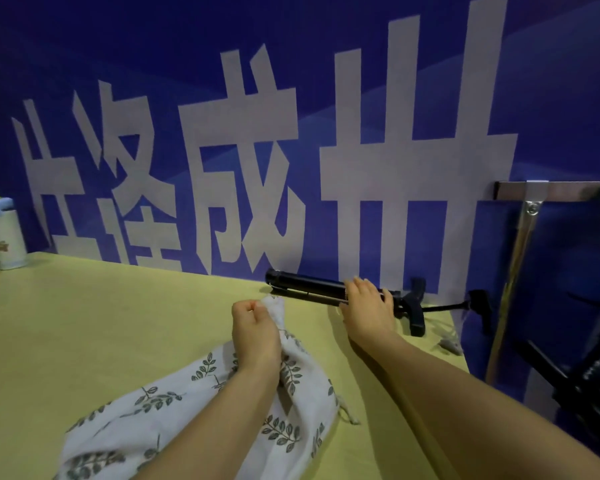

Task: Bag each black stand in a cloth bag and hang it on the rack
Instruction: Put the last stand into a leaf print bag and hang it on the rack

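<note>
Risk first: my left hand (253, 336) is fisted narrow on one bunched edge of the white leaf-print cloth bag (201, 403), and I can't tell whether the mouth is actually open. Most of the fabric sprawls slack on the yellow-green tabletop (84, 341), toward me from that hand. If I bring the stand over before the mouth gapes, the tube end will likely snag a fold or ride over the cloth instead of going in.

Second risk: the long black tubular folded stand (343, 292) has a thin flexible black arm and clamp (478, 306) trailing beyond my right hand (368, 306), out near the table's edge. A quick lift could swing that tail into the silver metal rack frame (530, 216) standing further out on that side, or drag it off the edge.

Right hand: curled over the stand's middle, fingers closed on it; the stand appears to lie on the table, against the blue banner wall with white characters (291, 150).

Stand sits just ahead of and outboard from the left fist; its free tube end is near the held bag edge, not touching.
</note>
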### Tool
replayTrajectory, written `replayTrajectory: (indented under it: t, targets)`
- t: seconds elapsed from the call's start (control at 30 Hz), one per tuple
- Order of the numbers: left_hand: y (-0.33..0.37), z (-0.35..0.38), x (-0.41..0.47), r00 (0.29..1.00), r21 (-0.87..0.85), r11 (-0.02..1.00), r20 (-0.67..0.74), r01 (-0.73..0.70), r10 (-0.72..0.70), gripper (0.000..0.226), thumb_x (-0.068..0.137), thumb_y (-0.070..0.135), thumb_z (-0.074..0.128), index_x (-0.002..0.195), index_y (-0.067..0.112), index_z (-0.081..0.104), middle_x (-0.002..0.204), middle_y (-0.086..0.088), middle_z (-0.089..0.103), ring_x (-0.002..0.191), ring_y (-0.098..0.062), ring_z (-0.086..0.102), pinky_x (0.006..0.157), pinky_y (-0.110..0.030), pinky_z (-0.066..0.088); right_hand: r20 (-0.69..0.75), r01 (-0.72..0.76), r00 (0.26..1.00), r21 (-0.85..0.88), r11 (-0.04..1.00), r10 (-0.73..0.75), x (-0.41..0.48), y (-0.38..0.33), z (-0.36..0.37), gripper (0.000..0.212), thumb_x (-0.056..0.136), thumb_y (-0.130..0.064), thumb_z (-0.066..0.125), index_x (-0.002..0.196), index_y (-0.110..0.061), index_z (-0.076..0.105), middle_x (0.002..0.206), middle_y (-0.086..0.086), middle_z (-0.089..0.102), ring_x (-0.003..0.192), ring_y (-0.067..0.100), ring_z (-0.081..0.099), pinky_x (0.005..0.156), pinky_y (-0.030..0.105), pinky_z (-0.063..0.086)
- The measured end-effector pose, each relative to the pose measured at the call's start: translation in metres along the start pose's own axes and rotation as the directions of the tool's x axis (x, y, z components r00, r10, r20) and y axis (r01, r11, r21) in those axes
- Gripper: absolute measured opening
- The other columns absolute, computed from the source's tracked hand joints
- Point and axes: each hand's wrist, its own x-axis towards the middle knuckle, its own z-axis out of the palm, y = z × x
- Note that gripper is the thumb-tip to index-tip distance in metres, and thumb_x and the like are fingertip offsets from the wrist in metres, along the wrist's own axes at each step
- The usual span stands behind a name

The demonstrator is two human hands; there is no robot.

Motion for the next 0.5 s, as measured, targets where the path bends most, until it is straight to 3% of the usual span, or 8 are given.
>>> replayTrajectory:
  t: [0.13, 0.23, 0.33, 0.5]
  targets:
    - [-0.004, 0.009, 0.008, 1.0, 0.012, 1.0, 0.02, 0.009, -0.01, 0.012, 0.101, 0.02, 0.032, 0.1, 0.013, 0.042, 0.095, -0.006, 0.051, 0.089, -0.023, 0.05, 0.076, -0.031, 0.038, 0.058, -0.043, 0.997, -0.077, 0.996, 0.047, 0.016, 0.015, 0.001, 0.05, 0.098, -0.028, 0.043, 0.145, -0.019, 0.029, 0.15, 0.004, 0.037, 0.143, 0.023, 0.026, 0.119, 0.048, 0.007]
    - [-0.006, 0.009, 0.014, 1.0, 0.009, 1.0, 0.02, 0.006, -0.006, 0.013, 0.101, 0.021, 0.033, 0.1, 0.013, 0.043, 0.096, -0.008, 0.053, 0.088, -0.024, 0.052, 0.076, -0.032, 0.041, 0.055, -0.047, 0.997, -0.156, 0.987, 0.056, 0.025, 0.018, 0.003, 0.051, 0.095, -0.035, 0.047, 0.141, -0.017, 0.036, 0.136, 0.004, 0.051, 0.132, 0.025, 0.041, 0.116, 0.045, 0.019]
    - [-0.004, 0.0, 0.015, 1.0, 0.034, 0.999, -0.009, -0.02, 0.021, 0.012, 0.101, 0.02, 0.033, 0.1, 0.012, 0.042, 0.093, -0.005, 0.051, 0.087, -0.022, 0.049, 0.074, -0.03, 0.037, 0.038, 0.004, 0.999, -0.273, 0.962, 0.007, 0.025, 0.014, 0.002, 0.044, 0.092, -0.041, 0.052, 0.128, -0.015, 0.051, 0.124, 0.004, 0.057, 0.12, 0.024, 0.047, 0.107, 0.039, 0.03]
    - [-0.004, -0.038, 0.019, 0.995, 0.064, 0.998, -0.097, 0.018, -0.011, 0.019, 0.1, 0.018, 0.034, 0.105, 0.007, 0.048, 0.097, -0.01, 0.054, 0.085, -0.024, 0.05, 0.073, -0.031, 0.037, 0.067, 0.147, 0.989, -0.357, 0.922, -0.132, 0.011, 0.0, -0.005, 0.032, 0.095, -0.034, 0.049, 0.12, -0.014, 0.052, 0.116, 0.005, 0.062, 0.108, 0.023, 0.057, 0.102, 0.036, 0.035]
